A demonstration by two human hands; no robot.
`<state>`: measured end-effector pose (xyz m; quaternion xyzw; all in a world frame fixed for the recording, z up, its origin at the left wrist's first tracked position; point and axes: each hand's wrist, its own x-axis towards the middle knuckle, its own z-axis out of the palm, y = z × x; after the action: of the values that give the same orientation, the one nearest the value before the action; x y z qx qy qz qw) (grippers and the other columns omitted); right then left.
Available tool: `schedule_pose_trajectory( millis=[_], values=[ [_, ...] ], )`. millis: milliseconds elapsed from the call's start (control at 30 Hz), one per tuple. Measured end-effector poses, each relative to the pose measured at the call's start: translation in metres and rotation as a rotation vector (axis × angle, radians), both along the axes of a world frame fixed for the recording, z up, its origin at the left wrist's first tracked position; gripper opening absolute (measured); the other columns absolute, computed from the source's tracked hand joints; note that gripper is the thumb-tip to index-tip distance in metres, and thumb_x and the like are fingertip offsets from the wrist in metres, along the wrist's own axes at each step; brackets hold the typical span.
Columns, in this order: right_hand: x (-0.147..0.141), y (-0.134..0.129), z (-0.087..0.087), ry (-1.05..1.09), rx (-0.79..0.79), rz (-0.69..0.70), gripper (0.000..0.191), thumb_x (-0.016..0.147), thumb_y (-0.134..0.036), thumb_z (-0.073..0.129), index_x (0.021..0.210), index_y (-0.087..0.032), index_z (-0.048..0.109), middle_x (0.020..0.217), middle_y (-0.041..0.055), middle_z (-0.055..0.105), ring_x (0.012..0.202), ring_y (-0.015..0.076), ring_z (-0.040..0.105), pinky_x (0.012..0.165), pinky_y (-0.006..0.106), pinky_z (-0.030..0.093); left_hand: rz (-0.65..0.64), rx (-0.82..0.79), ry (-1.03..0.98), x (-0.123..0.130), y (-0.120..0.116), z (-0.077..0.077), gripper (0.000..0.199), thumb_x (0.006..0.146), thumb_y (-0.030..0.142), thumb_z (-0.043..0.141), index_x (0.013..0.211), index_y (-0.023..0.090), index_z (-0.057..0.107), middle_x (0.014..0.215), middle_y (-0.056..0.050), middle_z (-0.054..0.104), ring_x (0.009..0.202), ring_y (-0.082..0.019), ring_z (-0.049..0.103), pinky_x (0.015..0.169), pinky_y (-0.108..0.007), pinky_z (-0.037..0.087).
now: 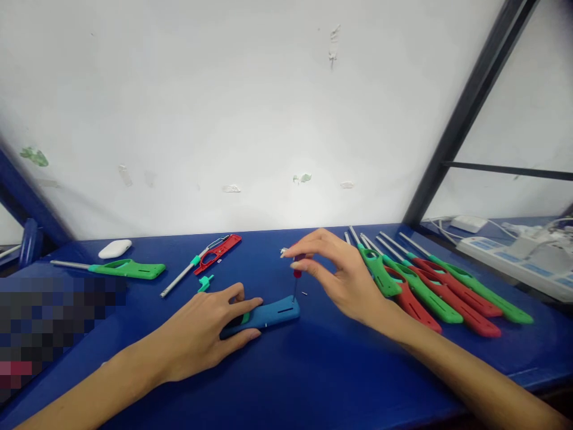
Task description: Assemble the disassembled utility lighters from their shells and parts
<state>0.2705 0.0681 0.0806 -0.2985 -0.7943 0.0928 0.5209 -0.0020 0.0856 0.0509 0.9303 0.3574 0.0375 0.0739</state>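
A blue lighter handle (280, 312) lies flat on the blue table, its slotted end to the right. My left hand (215, 325) holds its left part down, thumb along the near edge and fingers over the far edge. My right hand (342, 272) pinches a small red-handled screwdriver (297, 273) upright, its tip touching the handle's right end. A small metal pin or screw (304, 293) lies just right of the handle. Beyond my left hand sits a small green plastic piece (205, 283).
Several green and red lighters (432, 298) lie at the right, near a white power strip (514, 263). An opened red casing (219, 253) with a metal tube, a green lighter (129, 269) and a white case (115, 249) lie at the left.
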Motion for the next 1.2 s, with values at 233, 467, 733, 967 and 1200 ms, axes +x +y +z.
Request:
schedule_pose_trajectory(
  millis=[233,467,733,967,1200],
  values=[
    [0.001,-0.001,0.000,-0.039,-0.099,0.133,0.035,0.105,-0.010,0.050,0.130,-0.027,0.068,0.121,0.0038,0.069,0.108,0.0149,0.067,0.093,0.028,0.056,0.003,0.009,0.002,0.001,0.000,0.001,0.049,0.106,0.057,0.041,0.148,0.035,0.055,0.110,-0.004,0.061,0.082,-0.022,0.069,0.076,-0.036,0.053],
    [0.000,-0.001,-0.001,-0.110,-0.089,0.081,0.038,0.105,-0.019,0.056,0.141,-0.031,0.063,0.120,0.0055,0.067,0.105,0.0174,0.065,0.095,0.034,0.055,-0.002,0.021,-0.009,0.001,-0.002,0.002,0.048,0.106,0.055,0.044,0.147,0.035,0.057,0.107,-0.003,0.062,0.079,-0.020,0.068,0.074,-0.033,0.053],
    [0.002,-0.001,0.001,-0.154,-0.083,-0.013,0.037,0.104,-0.026,0.061,0.140,-0.032,0.065,0.105,0.0047,0.065,0.091,0.0179,0.065,0.087,0.035,0.057,-0.020,0.065,-0.020,0.003,-0.003,0.005,0.045,0.105,0.052,0.047,0.145,0.033,0.059,0.105,-0.004,0.063,0.075,-0.019,0.068,0.070,-0.033,0.053],
    [0.000,0.000,-0.007,-0.129,-0.096,0.078,0.041,0.108,-0.018,0.043,0.142,-0.035,0.060,0.108,0.0034,0.071,0.095,0.0166,0.069,0.086,0.032,0.058,-0.037,0.111,-0.005,0.001,-0.005,0.003,0.044,0.103,0.052,0.053,0.141,0.031,0.061,0.107,-0.004,0.064,0.078,-0.021,0.070,0.070,-0.034,0.052],
    [-0.003,-0.006,-0.010,-0.119,-0.076,-0.058,0.024,0.100,-0.031,0.066,0.124,-0.035,0.069,0.102,0.0010,0.073,0.090,0.0185,0.070,0.081,0.032,0.058,-0.050,0.148,0.008,0.001,-0.008,0.004,0.046,0.101,0.054,0.057,0.139,0.029,0.063,0.104,-0.004,0.065,0.072,-0.019,0.068,0.064,-0.031,0.049]
  ],
)
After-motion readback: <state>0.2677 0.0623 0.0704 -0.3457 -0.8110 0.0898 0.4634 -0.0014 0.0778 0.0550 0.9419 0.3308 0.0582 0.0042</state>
